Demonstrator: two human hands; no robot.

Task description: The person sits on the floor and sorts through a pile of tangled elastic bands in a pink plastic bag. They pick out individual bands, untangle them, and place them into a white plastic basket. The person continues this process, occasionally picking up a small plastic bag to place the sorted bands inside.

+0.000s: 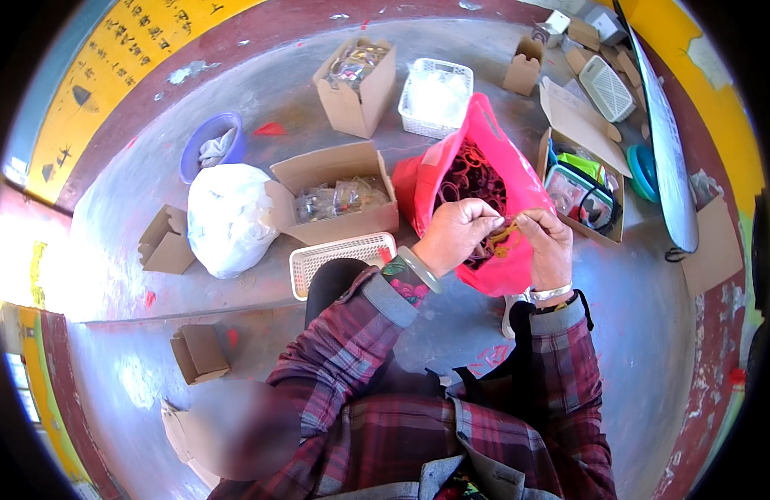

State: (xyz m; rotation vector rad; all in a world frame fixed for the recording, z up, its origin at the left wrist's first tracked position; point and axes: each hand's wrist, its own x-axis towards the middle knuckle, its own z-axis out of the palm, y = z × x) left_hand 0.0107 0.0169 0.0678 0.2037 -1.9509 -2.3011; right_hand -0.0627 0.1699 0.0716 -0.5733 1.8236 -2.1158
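Note:
Above the open mouth of a bright pink-red bag (514, 162), both my hands meet in front of me. My left hand (456, 236) pinches with thumb and fingertips. Close beside it, my right hand (549, 252) is closed in a pinch too. Between the fingertips stretches a thin yellow band (505, 237), small and loop-like; its exact kind is hard to make out. Inside the bag lies a heap of dark red and brown loops (470, 177), partly covered by my left hand.
A cream basket (302, 273) and a carton of clear packets (339, 200) stand left of the bag. Beyond are a white basket (439, 125) and another filled carton (364, 100). A stuffed white sack (227, 218) sits farther left. At right stands an open carton of mixed goods (581, 179).

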